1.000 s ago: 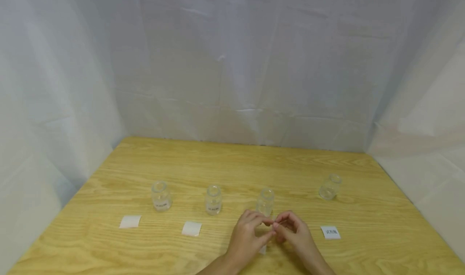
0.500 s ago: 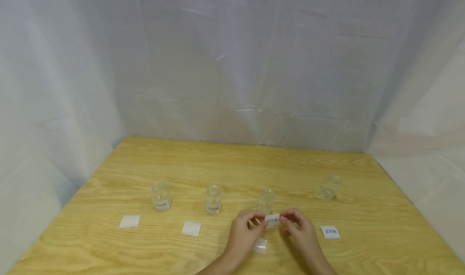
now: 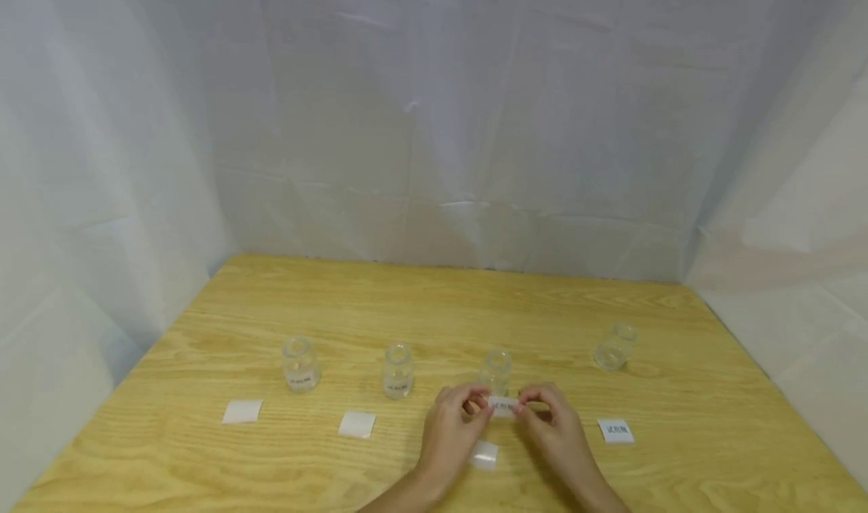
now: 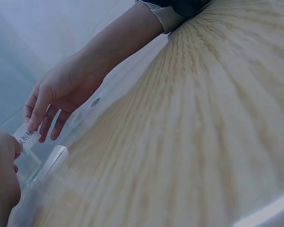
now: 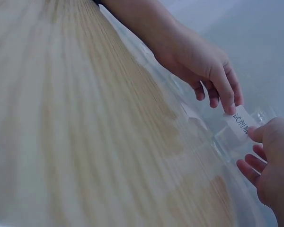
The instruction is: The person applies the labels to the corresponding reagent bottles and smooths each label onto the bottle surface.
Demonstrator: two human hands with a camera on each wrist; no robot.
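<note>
Between my two hands a small white label [image 3: 502, 406] with dark printed characters is stretched flat. My left hand [image 3: 450, 430] pinches its left end between thumb and fingertips, and my right hand [image 3: 556, 430] pinches the right end. Just behind the label stands a clear glass bottle [image 3: 498, 364], its lower part covered by the label and fingers. In the right wrist view the label [image 5: 240, 122] lies close in front of the glass. Below my left hand, a glossy backing paper [image 3: 484, 455] rests on the wooden table [image 3: 434, 302].
To the left stand two glass bottles [image 3: 301, 364] [image 3: 398, 370] bearing labels low on their fronts, with white paper squares [image 3: 242, 411] [image 3: 357, 424] before them. At the right, an unlabelled bottle [image 3: 615, 346] stands behind a printed label square [image 3: 615, 431]. White sheeting [image 3: 447, 121] surrounds the table.
The hands have drawn apart from fingertips together, and the label has come into view stretched between them. Both hands then shifted slightly left, toward the bottle's front.
</note>
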